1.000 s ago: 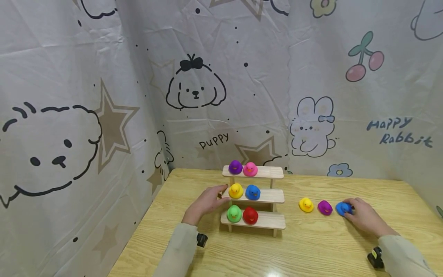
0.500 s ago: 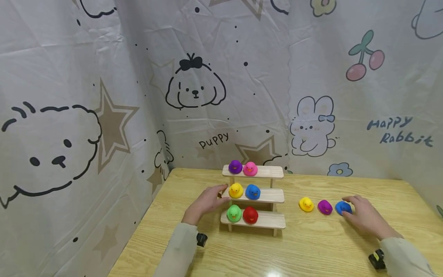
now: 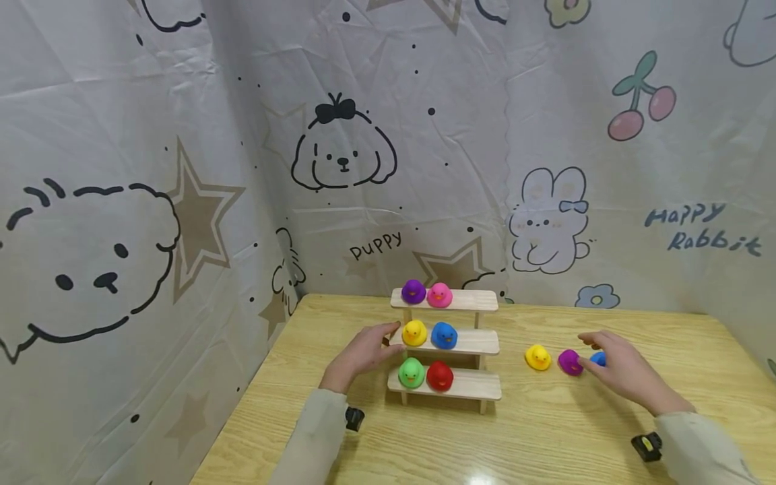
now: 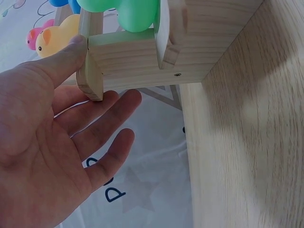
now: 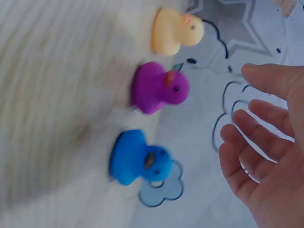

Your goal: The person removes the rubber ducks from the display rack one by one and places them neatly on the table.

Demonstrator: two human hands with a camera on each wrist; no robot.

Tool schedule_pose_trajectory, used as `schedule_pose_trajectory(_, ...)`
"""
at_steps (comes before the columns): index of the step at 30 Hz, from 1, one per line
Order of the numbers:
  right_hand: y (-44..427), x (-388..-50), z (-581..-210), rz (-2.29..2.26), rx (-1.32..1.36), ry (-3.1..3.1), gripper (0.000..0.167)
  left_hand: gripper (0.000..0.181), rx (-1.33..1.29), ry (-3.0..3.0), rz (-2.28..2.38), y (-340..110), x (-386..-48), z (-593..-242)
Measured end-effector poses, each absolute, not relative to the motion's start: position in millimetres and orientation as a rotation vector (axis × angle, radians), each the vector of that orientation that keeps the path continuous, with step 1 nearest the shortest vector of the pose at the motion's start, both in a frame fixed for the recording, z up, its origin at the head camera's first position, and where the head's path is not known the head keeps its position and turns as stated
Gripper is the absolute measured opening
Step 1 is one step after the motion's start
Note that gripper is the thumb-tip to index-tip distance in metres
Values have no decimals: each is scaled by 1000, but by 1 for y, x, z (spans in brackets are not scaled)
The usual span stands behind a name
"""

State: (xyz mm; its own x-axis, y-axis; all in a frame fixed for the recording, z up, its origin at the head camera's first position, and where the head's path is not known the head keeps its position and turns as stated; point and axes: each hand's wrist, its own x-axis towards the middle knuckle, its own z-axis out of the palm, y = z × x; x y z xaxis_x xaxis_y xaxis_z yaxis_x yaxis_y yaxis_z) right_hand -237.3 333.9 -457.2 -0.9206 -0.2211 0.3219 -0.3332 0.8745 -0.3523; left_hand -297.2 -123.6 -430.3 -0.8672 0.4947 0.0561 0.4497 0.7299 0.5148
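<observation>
The pale wooden shelf [image 3: 481, 342] is brightened by a purple duck [image 3: 413, 292], pink duck [image 3: 439, 295], yellow duck [image 3: 415, 333], blue duck [image 3: 444, 335], green duck [image 3: 411, 373] and red duck [image 3: 440, 376]; the yellowish, grained counter [image 3: 521, 431] is dotted with another yellow duck [image 3: 538, 358], a magenta duck [image 3: 569, 362] and another blue duck [image 5: 129, 159]. The whitish curtain [image 3: 473, 168] is printed with brown stars [image 3: 202, 222] and pink cherries [image 3: 626, 126].

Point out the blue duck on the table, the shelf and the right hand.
Blue duck [image 5: 131, 157]: right wrist view, on its body.
Shelf [image 3: 476, 342]: head view, bare middle tier.
Right hand [image 3: 629, 374]: head view, back of the hand.
</observation>
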Motion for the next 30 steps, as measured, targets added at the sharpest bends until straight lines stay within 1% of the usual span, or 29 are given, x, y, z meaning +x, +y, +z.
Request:
schedule_pose_trajectory(12,290,-235,-430,635,565,-2691,44,58,747,2846,789,-123,-297,-428)
schedule_pose_trajectory(17,271,-235,-418,650,606,-2667,41,57,741,2860,760,-122,-300,-430)
schedule_pose_trajectory(30,239,-244,-404,618,676,-2615,36,57,701,2852,723,-121,-300,-427)
